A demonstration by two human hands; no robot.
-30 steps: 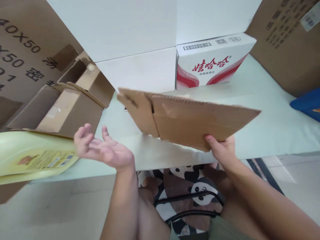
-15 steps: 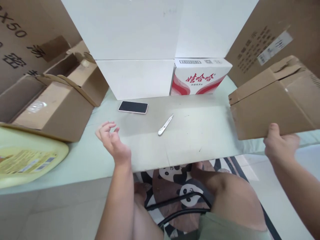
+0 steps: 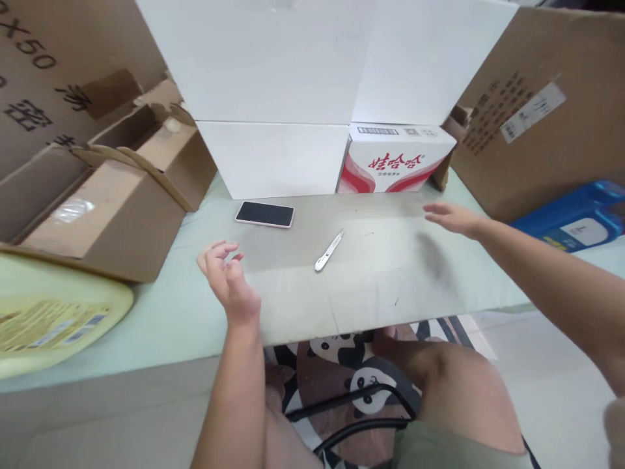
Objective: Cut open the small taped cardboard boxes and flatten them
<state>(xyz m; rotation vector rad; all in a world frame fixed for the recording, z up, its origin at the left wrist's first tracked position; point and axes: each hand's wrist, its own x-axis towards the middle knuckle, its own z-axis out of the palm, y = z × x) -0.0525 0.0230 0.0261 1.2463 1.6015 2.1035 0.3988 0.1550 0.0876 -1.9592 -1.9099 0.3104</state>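
Observation:
My left hand (image 3: 227, 280) is raised over the front left of the table, its fingers loosely curled and apart, with nothing in them. Stretched out over the table's right side, my right hand (image 3: 452, 218) is open and empty, palm down. Between the two hands lies a slim white utility knife (image 3: 329, 251), its pointed tip facing away from me. Behind my left hand a phone (image 3: 265, 214) rests with its dark screen up. The red and white carton (image 3: 390, 163) stands beyond my right hand.
Opened cardboard boxes (image 3: 131, 221) and a pale yellow jug (image 3: 63, 319) line the left side. White panels (image 3: 278, 159) close off the back. On the right are a blue bottle (image 3: 571, 218) and a large cardboard sheet (image 3: 541, 150).
My right hand has let go of the cardboard box, which is out of view, and has moved left over the table. The blue bottle now shows. My left hand has barely moved.

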